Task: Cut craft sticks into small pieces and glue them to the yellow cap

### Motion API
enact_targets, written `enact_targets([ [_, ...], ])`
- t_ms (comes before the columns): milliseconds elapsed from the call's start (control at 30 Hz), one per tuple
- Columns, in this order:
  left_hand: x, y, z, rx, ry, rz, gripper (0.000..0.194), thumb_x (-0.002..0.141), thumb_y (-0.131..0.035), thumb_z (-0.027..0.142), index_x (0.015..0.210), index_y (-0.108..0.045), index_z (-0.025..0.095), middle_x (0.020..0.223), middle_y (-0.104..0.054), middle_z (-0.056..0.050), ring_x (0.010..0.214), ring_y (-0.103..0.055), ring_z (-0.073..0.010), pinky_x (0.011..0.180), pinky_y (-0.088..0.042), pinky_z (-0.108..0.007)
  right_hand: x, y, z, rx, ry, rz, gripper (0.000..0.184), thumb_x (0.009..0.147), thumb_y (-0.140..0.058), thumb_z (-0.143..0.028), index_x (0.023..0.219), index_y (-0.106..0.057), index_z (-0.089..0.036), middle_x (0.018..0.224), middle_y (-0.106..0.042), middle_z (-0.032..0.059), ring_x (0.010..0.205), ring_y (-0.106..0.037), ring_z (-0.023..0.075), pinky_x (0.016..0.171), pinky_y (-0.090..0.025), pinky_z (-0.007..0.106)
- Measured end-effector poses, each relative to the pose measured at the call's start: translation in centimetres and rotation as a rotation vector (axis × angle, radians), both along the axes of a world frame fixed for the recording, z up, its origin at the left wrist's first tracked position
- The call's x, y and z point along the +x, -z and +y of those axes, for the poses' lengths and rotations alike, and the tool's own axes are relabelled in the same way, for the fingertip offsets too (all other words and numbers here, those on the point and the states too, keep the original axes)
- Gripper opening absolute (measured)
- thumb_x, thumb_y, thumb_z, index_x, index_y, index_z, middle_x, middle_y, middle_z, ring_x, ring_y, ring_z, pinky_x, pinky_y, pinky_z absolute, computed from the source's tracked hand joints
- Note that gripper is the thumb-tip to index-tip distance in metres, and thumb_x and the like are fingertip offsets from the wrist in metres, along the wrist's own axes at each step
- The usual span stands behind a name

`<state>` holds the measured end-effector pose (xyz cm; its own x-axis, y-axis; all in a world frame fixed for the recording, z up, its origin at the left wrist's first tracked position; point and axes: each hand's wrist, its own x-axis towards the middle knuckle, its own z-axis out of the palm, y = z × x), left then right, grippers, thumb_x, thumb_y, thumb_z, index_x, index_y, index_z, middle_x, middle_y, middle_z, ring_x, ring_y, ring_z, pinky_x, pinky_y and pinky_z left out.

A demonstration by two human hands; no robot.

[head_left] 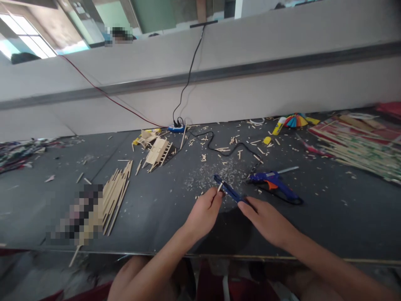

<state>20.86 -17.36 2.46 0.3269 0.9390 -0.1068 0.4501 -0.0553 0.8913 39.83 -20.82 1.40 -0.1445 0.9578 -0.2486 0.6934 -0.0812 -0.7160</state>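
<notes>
My left hand (205,211) pinches a short pale wooden stick (219,187) and holds its tip against the blade end of a blue cutter (228,189). My right hand (265,219) grips the rear of that cutter, fingers closed around its handle. Both hands hover low over the dark table (156,221), just before a patch of wood shavings (216,173). A blue and orange glue gun (274,182) lies on the table just right of the cutter, its black cord running back to a power strip (176,127).
A bundle of flat wooden sticks (115,196) lies at the left. A small stick-built model (156,151) stands behind it. Long thin sticks on printed paper (357,146) fill the far right. A colourful paper fan (294,120) and yellow glue tube (277,126) lie near the back wall.
</notes>
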Motion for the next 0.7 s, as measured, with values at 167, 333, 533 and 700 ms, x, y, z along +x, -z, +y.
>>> enact_targets([
  [167,0.0,1.1,-0.7,-0.133,-0.045,-0.110,0.032,0.090,-0.036,0.044,0.077,-0.049,0.018,0.057,-0.036,0.005,0.053,-0.034,-0.0091,0.050,-0.027,-0.021,-0.1,0.0,-0.1,-0.019,-0.005,0.031,0.045,0.088,-0.032,-0.059,0.077,-0.055,-0.022,0.077,-0.065,0.0047,0.075,-0.060,0.0223,0.067,-0.040,0.031],
  [333,0.4,2.2,-2.2,-0.340,-0.132,-0.340,0.030,0.090,-0.036,0.047,0.090,-0.049,0.019,0.055,-0.028,0.007,0.047,-0.026,-0.0068,0.044,-0.023,-0.019,-0.3,0.2,0.0,-0.049,-0.014,0.066,0.038,0.087,-0.038,-0.054,0.084,-0.059,-0.022,0.083,-0.067,0.0041,0.078,-0.061,0.0215,0.070,-0.041,0.031],
  [533,0.1,3.5,-3.6,-0.374,-0.205,-0.335,0.031,0.090,-0.037,0.048,0.084,-0.047,0.019,0.057,-0.028,0.007,0.048,-0.027,-0.0064,0.045,-0.025,-0.019,-0.6,0.4,-0.1,-0.080,-0.029,0.037,0.038,0.086,-0.041,-0.055,0.095,-0.061,-0.024,0.096,-0.067,0.0053,0.087,-0.060,0.0232,0.076,-0.042,0.034],
  [700,-0.4,3.6,-3.6,-0.307,-0.180,-0.234,0.031,0.091,-0.037,0.045,0.079,-0.046,0.018,0.060,-0.035,0.005,0.053,-0.031,-0.0074,0.051,-0.029,-0.020,-0.7,0.6,-0.3,-0.083,-0.029,0.009,0.044,0.085,-0.041,-0.057,0.104,-0.061,-0.023,0.101,-0.066,0.0063,0.089,-0.060,0.0234,0.076,-0.043,0.034],
])
